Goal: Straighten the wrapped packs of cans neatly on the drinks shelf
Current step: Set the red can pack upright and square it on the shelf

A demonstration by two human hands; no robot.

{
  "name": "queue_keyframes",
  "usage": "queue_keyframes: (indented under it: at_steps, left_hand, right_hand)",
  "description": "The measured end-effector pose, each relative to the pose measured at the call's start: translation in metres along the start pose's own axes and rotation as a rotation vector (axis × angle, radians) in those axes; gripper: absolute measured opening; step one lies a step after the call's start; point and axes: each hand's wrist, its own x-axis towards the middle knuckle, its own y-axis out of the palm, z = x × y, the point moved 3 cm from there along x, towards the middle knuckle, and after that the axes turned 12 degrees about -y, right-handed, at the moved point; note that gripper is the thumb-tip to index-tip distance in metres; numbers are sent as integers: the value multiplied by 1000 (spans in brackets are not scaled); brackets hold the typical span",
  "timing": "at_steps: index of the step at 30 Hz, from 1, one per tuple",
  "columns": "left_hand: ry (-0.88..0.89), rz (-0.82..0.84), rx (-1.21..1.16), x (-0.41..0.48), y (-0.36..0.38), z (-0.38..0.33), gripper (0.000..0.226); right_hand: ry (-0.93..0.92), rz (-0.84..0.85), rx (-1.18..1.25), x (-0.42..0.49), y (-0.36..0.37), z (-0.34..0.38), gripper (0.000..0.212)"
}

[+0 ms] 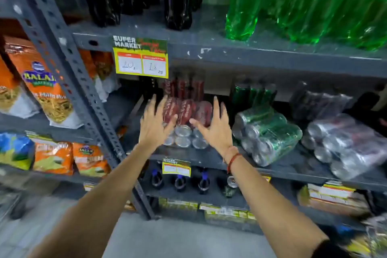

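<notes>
A wrapped pack of red cans (pixel 186 119) lies on its side on the grey drinks shelf (pixel 209 159), can ends facing me. My left hand (pixel 156 120) is open with spread fingers over the pack's left side. My right hand (pixel 213 125) is open at its right side, thumb toward the pack. Neither hand grips it. To the right a wrapped pack of green cans (pixel 268 132) lies skewed, and farther right a pack of dark cans (pixel 345 144) lies tilted toward the shelf edge. More red cans (pixel 184 88) stand behind.
Cola bottles (pixel 178 0) and green Sprite bottles (pixel 293 6) stand on the shelf above. A yellow price tag (pixel 141 58) hangs on its edge. Orange snack bags (pixel 44 94) fill the left rack past a slotted post (pixel 83 94). Small bottles (pixel 180 180) stand below.
</notes>
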Motion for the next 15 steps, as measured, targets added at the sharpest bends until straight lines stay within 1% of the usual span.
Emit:
queue_keyframes:
  at_steps: [2, 3, 4, 6, 7, 8, 11, 13, 15]
  left_hand:
    - [-241, 265, -107, 22, 9, 2, 80]
    - [-308, 372, -116, 33, 13, 3, 85]
    - [-353, 480, -164, 42, 18, 4, 89]
    - [-386, 630, -279, 48, 30, 5, 101]
    - [-409, 658, -343, 51, 36, 9, 109]
    - [-393, 675, -403, 54, 42, 11, 113]
    - [-359, 679, -438, 53, 44, 11, 100]
    - [-361, 640, -375, 46, 42, 12, 98]
    - [-356, 566, -288, 40, 37, 15, 102]
  right_hand:
    - [223, 243, 211, 14, 14, -10, 122]
    - [307, 327, 298, 20, 20, -17, 130]
    - [362, 377, 372, 26, 24, -22, 134]
    - [405, 450, 416, 34, 32, -30, 142]
    - [409, 483, 427, 37, 35, -34, 149]
    - [415, 506, 434, 39, 37, -36, 154]
    - [374, 503, 475, 43, 41, -45, 164]
    - [330, 454, 517, 39, 44, -47, 160]
    - [279, 411, 552, 31, 45, -48, 152]
